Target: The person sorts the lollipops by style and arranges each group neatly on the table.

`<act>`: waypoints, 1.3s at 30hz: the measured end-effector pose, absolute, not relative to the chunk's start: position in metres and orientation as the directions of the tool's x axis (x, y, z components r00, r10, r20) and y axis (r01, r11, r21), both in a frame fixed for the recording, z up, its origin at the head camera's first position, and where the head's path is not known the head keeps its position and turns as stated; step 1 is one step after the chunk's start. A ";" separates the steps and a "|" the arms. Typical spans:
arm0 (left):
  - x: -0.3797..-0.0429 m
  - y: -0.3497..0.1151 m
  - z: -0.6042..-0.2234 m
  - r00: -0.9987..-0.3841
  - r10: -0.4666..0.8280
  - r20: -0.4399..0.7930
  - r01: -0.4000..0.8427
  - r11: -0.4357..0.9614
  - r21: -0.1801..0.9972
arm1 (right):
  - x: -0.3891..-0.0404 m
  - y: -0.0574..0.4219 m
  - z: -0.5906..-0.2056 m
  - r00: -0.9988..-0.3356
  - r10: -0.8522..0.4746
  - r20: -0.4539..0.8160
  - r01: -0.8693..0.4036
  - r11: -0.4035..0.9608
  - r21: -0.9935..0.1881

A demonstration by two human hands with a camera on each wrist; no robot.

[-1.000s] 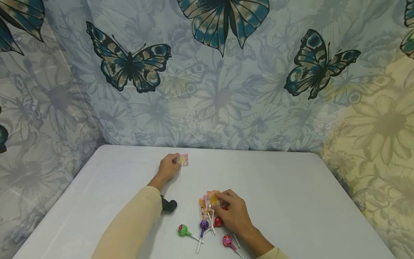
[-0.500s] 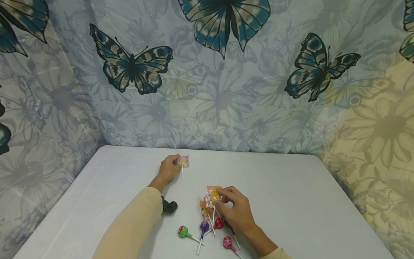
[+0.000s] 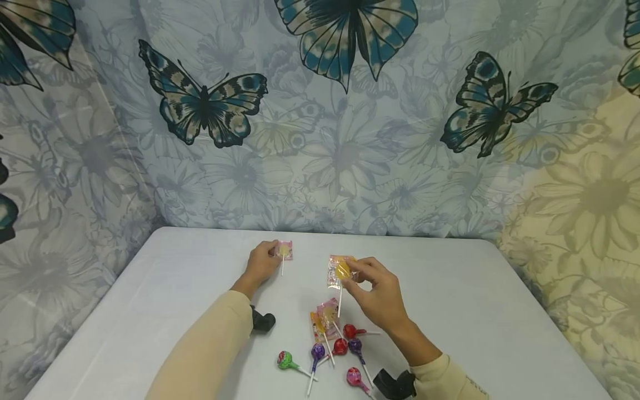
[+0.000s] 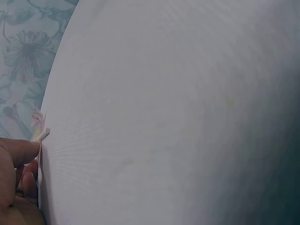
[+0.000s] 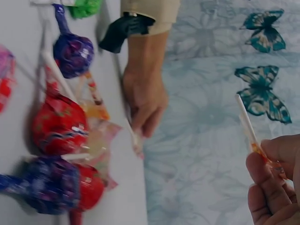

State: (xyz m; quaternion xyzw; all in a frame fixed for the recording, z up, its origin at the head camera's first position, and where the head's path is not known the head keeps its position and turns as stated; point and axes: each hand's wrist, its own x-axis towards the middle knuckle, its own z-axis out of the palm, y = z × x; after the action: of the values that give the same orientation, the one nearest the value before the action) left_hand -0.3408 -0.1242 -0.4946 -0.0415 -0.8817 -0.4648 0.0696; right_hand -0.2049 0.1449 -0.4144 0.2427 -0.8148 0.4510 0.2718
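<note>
My left hand (image 3: 261,263) pinches a lollipop in a pink clear wrapper (image 3: 285,249) at the far side of the table, its stick toward me. Above the pile, my right hand (image 3: 378,291) pinches a yellow lollipop in a clear orange-printed wrapper (image 3: 342,270), stick hanging down. Below it lie flat-wrapped lollipops, one pink (image 3: 328,312) and one orange (image 3: 317,325). Round lollipops lie around them: two red, one of them (image 3: 340,347) in front, two purple, one of them (image 3: 318,351) at left, a green one (image 3: 285,360) and a pink one (image 3: 354,376).
The white table (image 3: 200,266) reaches back to a wall hung with butterfly-print cloth (image 3: 345,166). Dark wrist mounts (image 3: 395,383) are strapped at both sleeves.
My right hand has lifted the yellow lollipop up and away from the pile, uncovering a red and a purple lollipop. My left hand stays with its lollipop at about the same place.
</note>
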 end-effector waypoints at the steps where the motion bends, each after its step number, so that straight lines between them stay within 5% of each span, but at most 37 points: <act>1: -0.341 -0.124 -0.495 -0.986 0.011 0.165 0.142 0.568 0.810 | -0.207 0.146 -0.412 -0.727 -0.151 0.669 -0.649 0.469 -0.599; 20: -0.340 -0.124 -0.496 -0.983 0.001 0.185 0.154 0.558 0.816 | -0.219 0.134 -0.354 -0.701 -0.193 0.686 -0.705 0.332 -0.626; 39: -0.341 -0.125 -0.498 -0.978 0.003 0.207 0.172 0.568 0.805 | -0.261 0.126 -0.360 -0.750 -0.197 0.632 -0.660 0.287 -0.694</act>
State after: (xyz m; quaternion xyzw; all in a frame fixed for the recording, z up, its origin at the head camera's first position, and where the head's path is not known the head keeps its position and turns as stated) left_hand -0.3408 -0.1247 -0.4976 -0.0498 -0.8808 -0.4619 0.0915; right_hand -0.2615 0.1260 -0.3599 0.2776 -0.7716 0.5288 0.2192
